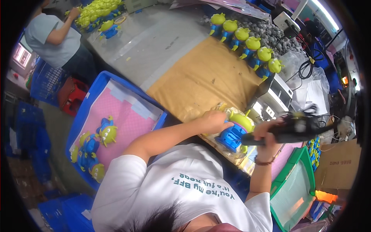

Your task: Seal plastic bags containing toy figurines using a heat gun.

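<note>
Dark hair and a white T-shirt lie nearest the camera; beyond them are one green-and-blue figure in hand, six standing figures in a row on the tabletop, and at least three lying in one blue tray. Stretched rightward across the body, the left arm ends in a left grip clasped on that figure, while the right forearm rises steeply, its right grip wrapped around one blurred black tool. At the tabletop's near edge, the held figure's long axis slants, head toward upper right.
</note>
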A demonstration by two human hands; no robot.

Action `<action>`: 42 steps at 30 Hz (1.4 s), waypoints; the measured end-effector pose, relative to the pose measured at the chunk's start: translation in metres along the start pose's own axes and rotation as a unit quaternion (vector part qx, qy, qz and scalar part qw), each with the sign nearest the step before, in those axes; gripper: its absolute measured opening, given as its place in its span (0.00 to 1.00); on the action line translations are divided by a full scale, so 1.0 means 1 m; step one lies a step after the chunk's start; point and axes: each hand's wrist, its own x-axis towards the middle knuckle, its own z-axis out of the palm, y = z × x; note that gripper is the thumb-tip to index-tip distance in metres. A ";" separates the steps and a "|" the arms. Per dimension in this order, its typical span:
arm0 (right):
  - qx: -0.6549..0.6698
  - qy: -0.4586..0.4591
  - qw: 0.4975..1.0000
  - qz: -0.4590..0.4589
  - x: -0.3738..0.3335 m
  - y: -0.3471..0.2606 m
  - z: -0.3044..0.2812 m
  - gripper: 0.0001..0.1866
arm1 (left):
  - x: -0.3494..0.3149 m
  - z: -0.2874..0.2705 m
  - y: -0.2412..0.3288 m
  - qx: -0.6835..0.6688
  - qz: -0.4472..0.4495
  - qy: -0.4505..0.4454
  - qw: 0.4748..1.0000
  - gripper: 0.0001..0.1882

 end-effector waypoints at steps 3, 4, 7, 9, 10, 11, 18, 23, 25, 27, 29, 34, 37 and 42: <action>0.071 0.079 0.990 -0.089 0.017 -0.044 -0.023 0.19 | 0.013 -0.020 0.008 0.004 -0.009 -0.189 0.982 0.31; 0.080 0.094 0.988 -0.098 0.020 -0.053 -0.034 0.18 | 0.016 -0.023 0.002 0.003 0.003 -0.221 0.975 0.28; 0.082 0.166 0.978 -0.095 0.016 -0.067 -0.073 0.16 | 0.010 -0.046 -0.024 -0.287 0.024 -0.199 0.937 0.22; 0.085 0.197 0.974 -0.071 0.007 -0.065 -0.096 0.13 | 0.012 -0.067 -0.057 -0.432 -0.055 -0.123 0.892 0.17; 0.081 0.221 0.970 -0.060 0.001 -0.062 -0.108 0.12 | 0.018 -0.084 -0.073 -0.463 -0.026 -0.029 0.886 0.17; 0.078 0.255 0.963 -0.050 -0.002 -0.056 -0.119 0.12 | 0.034 -0.101 -0.096 -0.475 -0.040 0.063 0.877 0.17; 0.036 0.431 0.901 0.048 -0.013 -0.006 -0.151 0.10 | 0.212 -0.185 -0.245 -0.166 -0.178 0.504 0.829 0.23; -0.013 0.481 0.873 0.079 -0.003 0.004 -0.154 0.12 | 0.330 -0.182 -0.272 -0.130 -0.242 0.508 0.816 0.23; -0.027 0.500 0.861 0.085 -0.002 0.005 -0.155 0.12 | 0.363 -0.178 -0.272 -0.092 -0.278 0.495 0.818 0.23; -0.033 0.510 0.855 0.091 -0.001 0.006 -0.155 0.12 | 0.387 -0.184 -0.278 -0.110 -0.296 0.440 0.840 0.25; -0.035 0.515 0.852 0.095 -0.001 0.007 -0.152 0.12 | 0.395 -0.200 -0.277 -0.111 -0.308 0.369 0.870 0.26; -0.019 0.492 0.865 0.097 0.003 0.014 -0.147 0.11 | 0.361 -0.198 -0.323 -0.019 -0.234 0.305 0.923 0.32; -0.016 0.458 0.885 0.077 -0.001 0.001 -0.143 0.10 | 0.280 -0.167 -0.302 0.013 -0.162 0.334 0.928 0.33; 0.020 0.382 0.922 0.055 -0.014 -0.016 -0.141 0.10 | 0.040 -0.101 -0.225 0.142 0.003 0.362 0.921 0.27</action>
